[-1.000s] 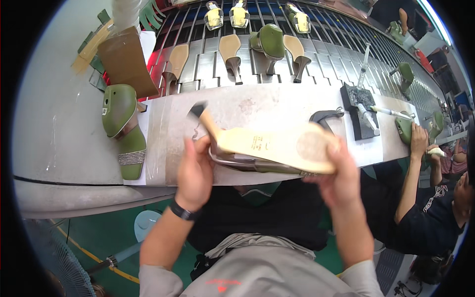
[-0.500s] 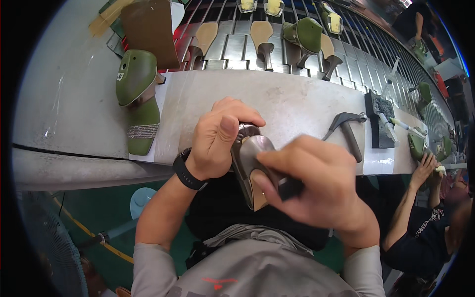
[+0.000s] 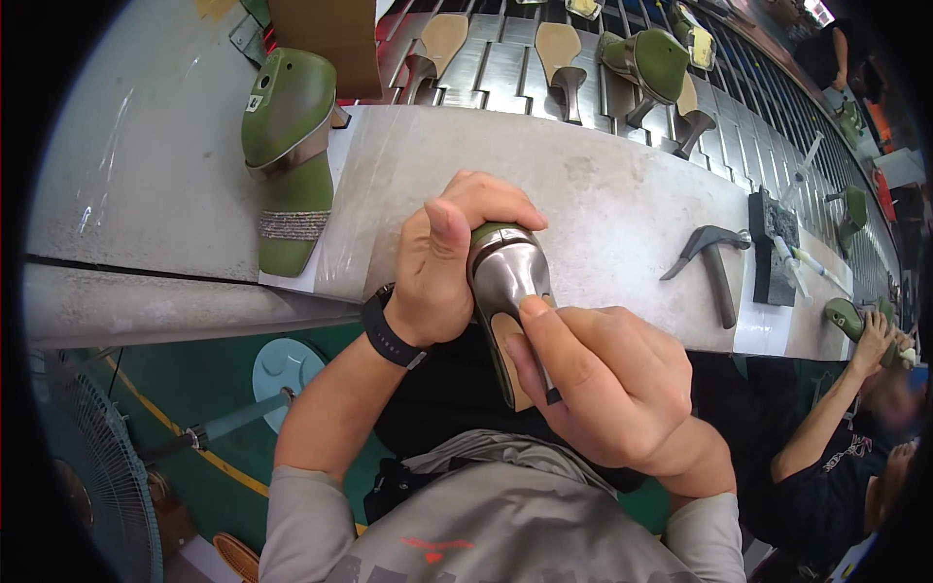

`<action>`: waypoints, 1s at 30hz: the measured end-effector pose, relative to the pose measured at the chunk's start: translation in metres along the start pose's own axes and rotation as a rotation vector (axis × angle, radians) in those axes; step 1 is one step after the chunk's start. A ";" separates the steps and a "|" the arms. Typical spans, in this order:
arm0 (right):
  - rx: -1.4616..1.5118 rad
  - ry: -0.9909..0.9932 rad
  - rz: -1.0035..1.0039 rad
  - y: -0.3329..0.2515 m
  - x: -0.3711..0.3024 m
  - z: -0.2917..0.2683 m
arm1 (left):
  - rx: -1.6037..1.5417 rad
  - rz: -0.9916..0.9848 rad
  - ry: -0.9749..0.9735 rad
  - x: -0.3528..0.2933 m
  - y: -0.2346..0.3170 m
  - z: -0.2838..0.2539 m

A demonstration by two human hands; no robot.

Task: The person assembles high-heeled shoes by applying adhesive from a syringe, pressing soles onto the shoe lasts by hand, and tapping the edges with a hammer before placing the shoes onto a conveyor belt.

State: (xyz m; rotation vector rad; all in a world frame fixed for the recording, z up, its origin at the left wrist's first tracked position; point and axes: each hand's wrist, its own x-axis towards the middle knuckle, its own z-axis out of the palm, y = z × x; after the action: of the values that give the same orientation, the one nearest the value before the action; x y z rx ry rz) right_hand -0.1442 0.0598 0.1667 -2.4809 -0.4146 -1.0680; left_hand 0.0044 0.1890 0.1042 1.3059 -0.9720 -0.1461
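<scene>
My left hand [image 3: 439, 267] is wrapped round the upper of a green shoe [image 3: 504, 379], turned with its tan sole facing up, near the bench's front edge. Against the back end of that shoe sits a shiny bronze-grey high heel [image 3: 509, 275]. Its slim stem runs down toward me, and my right hand [image 3: 617, 384] pinches it between thumb and fingers. Much of the shoe is hidden by both hands. Left of them a finished-looking green mule [image 3: 292, 146] with a glittery strap stands on white paper.
A hammer [image 3: 719, 272] lies on the bench to the right, beside a dark block [image 3: 773, 248] with tubes and brushes. Beyond the bench, a slatted metal conveyor [image 3: 505, 73] carries heels with tan soles and a green shoe [image 3: 651, 63]. A co-worker's hands [image 3: 875, 340] hold a green shoe at far right.
The heel, earlier tilted and raised off the shoe's back end, now lies flush against it. My right hand has moved slightly down and left. The camera view has shifted.
</scene>
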 end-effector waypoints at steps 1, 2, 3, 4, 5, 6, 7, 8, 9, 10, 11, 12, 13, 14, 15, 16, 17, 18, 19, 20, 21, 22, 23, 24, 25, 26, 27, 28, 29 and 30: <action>-0.005 0.002 -0.002 0.000 0.000 0.000 | 0.000 0.001 0.000 0.000 0.000 0.000; -0.006 0.003 -0.003 -0.001 0.000 0.000 | 0.001 0.003 -0.002 0.000 0.001 0.000; -0.009 -0.002 -0.005 -0.001 0.000 0.000 | 0.000 0.004 -0.004 0.000 0.001 0.000; -0.012 -0.008 -0.007 -0.001 0.000 0.000 | 0.000 0.006 -0.004 0.000 0.001 0.000; -0.013 -0.007 -0.008 0.000 0.000 0.000 | 0.006 0.004 -0.005 0.000 0.002 0.000; -0.020 -0.013 -0.009 0.000 0.000 0.001 | 0.013 0.001 -0.006 0.000 0.002 0.000; -0.027 -0.019 -0.009 0.000 0.000 0.001 | 0.012 0.002 -0.006 0.000 0.003 0.000; -0.028 -0.019 -0.010 0.000 0.001 0.001 | 0.009 0.000 -0.005 0.000 0.003 0.000; -0.033 -0.022 -0.009 0.000 0.001 0.001 | 0.004 -0.002 -0.006 0.000 0.002 0.001; -0.038 -0.026 -0.007 -0.001 0.001 0.000 | 0.002 -0.001 -0.007 0.000 0.002 0.001; -0.042 -0.026 -0.007 -0.001 0.001 0.001 | -0.001 0.005 -0.003 0.000 0.001 0.001; -0.051 -0.020 -0.016 0.001 0.002 0.003 | -0.002 0.009 0.001 0.001 0.001 0.000; -0.061 -0.014 -0.025 0.003 0.003 0.005 | -0.004 0.010 0.001 0.004 0.002 0.001; -0.048 0.010 -0.027 0.009 0.007 0.008 | -0.020 -0.050 0.016 0.010 0.002 0.001; -0.037 0.028 -0.027 0.018 0.012 0.012 | -0.042 -0.111 0.032 0.017 0.003 0.001; -0.043 0.050 -0.022 0.027 0.016 0.015 | -0.062 -0.166 0.043 0.027 0.002 0.000; -0.056 0.019 0.032 0.034 0.025 0.015 | -0.081 -0.196 0.055 0.039 -0.004 -0.001; -0.081 -0.050 0.095 0.039 0.036 0.011 | -0.120 -0.224 0.014 0.051 -0.015 -0.003; -0.103 -0.114 0.155 0.047 0.044 0.009 | -0.152 -0.250 -0.026 0.059 -0.023 -0.004; -0.105 -0.124 0.156 0.057 0.048 0.010 | -0.161 -0.253 -0.022 0.061 -0.026 -0.004; -0.060 -0.132 0.151 0.069 0.049 0.012 | -0.133 -0.274 -0.081 0.063 -0.030 -0.004; -0.014 -0.140 0.148 0.076 0.047 0.013 | -0.105 -0.294 -0.140 0.064 -0.032 -0.003; -0.020 -0.150 0.156 0.077 0.045 0.012 | -0.118 -0.300 -0.142 0.063 -0.036 -0.001; -0.049 -0.153 0.146 0.075 0.045 0.014 | -0.122 -0.271 -0.135 0.062 -0.037 -0.001; -0.078 -0.156 0.135 0.074 0.045 0.016 | -0.126 -0.244 -0.129 0.061 -0.038 -0.002; -0.083 -0.169 0.137 0.072 0.043 0.019 | -0.125 -0.241 -0.140 0.058 -0.037 -0.004; -0.105 -0.129 0.147 0.070 0.039 0.021 | -0.133 -0.248 -0.135 0.058 -0.037 -0.002; -0.128 -0.090 0.156 0.069 0.036 0.023 | -0.111 -0.236 -0.128 0.058 -0.039 0.000; -0.128 -0.101 0.158 0.068 0.034 0.023 | -0.088 -0.224 -0.120 0.058 -0.040 0.002; -0.149 -0.104 0.157 0.068 0.034 0.023 | -0.067 -0.228 -0.146 0.059 -0.042 -0.001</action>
State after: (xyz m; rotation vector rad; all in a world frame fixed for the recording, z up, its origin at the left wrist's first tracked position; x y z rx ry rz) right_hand -0.0786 0.0149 0.1611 -2.6580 -0.1710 -0.9404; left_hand 0.0591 0.1415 0.0993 1.3556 -0.9303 -0.4515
